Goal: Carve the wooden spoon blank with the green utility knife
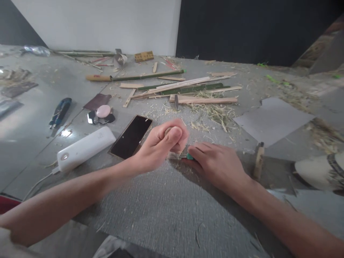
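Observation:
Near the middle, my left hand is closed in a fist around a small tan piece, of which only bits show between the fingers. Just to its right, my right hand is closed on a green-handled tool, whose thin metal end points left, below my left fist. The tip of that tool is blurred against a pale, clear-looking bit, and I cannot tell whether it touches the piece. A black phone lies beside my left wrist.
Beyond my hands lie a hammer, bamboo strips and shavings. A white power bank and blue pliers are left. Right are white paper, a wooden-handled tool and a white cup.

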`<action>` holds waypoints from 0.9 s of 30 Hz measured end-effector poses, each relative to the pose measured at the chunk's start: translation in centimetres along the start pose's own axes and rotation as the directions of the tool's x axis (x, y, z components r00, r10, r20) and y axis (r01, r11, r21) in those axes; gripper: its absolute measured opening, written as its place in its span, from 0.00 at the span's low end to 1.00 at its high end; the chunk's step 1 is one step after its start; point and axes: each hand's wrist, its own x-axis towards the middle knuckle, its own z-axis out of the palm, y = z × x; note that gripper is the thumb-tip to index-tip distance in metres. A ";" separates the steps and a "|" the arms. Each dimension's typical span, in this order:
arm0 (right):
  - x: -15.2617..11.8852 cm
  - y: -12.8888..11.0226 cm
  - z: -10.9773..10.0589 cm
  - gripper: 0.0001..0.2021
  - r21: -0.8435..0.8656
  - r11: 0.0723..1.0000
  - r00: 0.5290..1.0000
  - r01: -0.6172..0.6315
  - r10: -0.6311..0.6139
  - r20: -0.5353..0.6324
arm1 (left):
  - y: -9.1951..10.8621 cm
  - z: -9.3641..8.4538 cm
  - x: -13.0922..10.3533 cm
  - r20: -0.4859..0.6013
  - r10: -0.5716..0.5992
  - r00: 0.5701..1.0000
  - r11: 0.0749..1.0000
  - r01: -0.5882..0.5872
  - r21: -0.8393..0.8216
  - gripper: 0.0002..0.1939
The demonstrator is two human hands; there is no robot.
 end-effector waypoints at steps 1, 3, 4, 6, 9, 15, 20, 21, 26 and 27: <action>0.0 0.0 0.0 0.18 0.001 1.000 1.000 0.000 0.000 0.011 | 0.0 0.1 0.0 -0.001 0.004 1.000 1.000 -0.004 -0.004 0.20; 0.1 0.0 -0.1 0.18 0.007 1.000 0.999 -0.001 0.001 0.034 | 0.0 0.1 0.0 -0.006 0.008 1.000 1.000 -0.008 -0.001 0.20; 0.2 0.0 -0.1 0.18 0.011 1.000 0.999 -0.003 0.002 0.045 | 0.0 0.2 0.0 -0.007 0.004 1.000 1.000 -0.004 -0.001 0.20; 0.3 0.0 -0.2 0.19 0.012 1.000 0.998 -0.010 0.009 0.063 | 0.0 0.1 0.1 -0.008 -0.002 1.000 1.000 0.002 -0.005 0.20; 0.4 0.0 -0.3 0.19 0.001 1.000 0.995 -0.027 0.027 0.092 | 0.0 0.1 0.2 -0.007 -0.011 1.000 0.999 0.010 -0.035 0.21; 0.5 -0.1 -0.4 0.20 -0.020 1.000 0.993 -0.020 0.023 0.120 | -0.1 0.1 0.5 -0.005 -0.009 1.000 0.999 0.009 -0.040 0.22; 0.2 -0.3 -0.6 0.17 -0.097 0.995 0.988 0.019 -0.004 0.151 | 0.0 -0.2 0.7 -0.068 -0.054 0.996 0.998 0.051 -0.042 0.25; 0.1 -0.2 -0.6 0.17 -0.096 0.995 0.990 0.019 -0.005 0.143 | 0.0 -0.2 0.7 -0.071 -0.055 0.996 0.998 0.053 -0.043 0.25; -0.5 0.9 -0.4 0.19 -0.047 0.998 0.997 -0.044 0.046 0.058 | 0.1 0.1 0.9 -0.064 -0.016 0.998 0.999 0.013 -0.046 0.24; -0.5 1.1 -0.4 0.20 -0.046 0.998 0.997 -0.046 0.049 0.055 | 0.2 0.2 0.9 -0.065 -0.012 0.998 0.999 0.009 -0.048 0.24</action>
